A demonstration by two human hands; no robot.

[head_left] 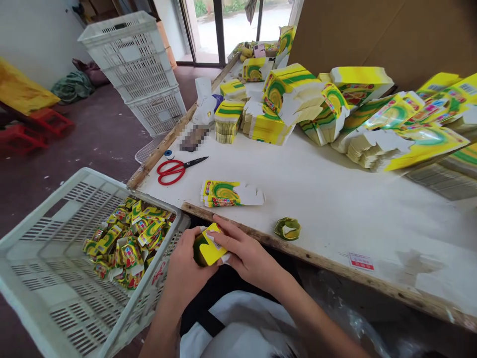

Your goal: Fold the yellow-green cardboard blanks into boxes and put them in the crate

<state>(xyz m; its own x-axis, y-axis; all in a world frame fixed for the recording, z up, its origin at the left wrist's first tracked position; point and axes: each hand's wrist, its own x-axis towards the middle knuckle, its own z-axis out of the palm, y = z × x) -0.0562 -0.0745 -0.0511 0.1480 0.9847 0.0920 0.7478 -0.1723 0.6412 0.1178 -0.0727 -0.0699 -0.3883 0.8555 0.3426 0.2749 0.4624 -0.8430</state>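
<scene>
Over my lap, just off the table's wooden edge, a small yellow carton sits between my two hands. My left hand curls round its left side. From the right, my right hand grips the carton, fingers on its upper face and thumb below; white wraps cover some fingertips. A short stack of flat yellow-and-green cartons lies on the table right in front of my hands. To the right of that is a green rolled ring, perhaps a strip of carton material.
A white plastic crate at my left holds several small yellow packs. Red-handled scissors and a blue-centred spool lie on the white table. Bundled cartons line its back. Stacked crates stand beyond.
</scene>
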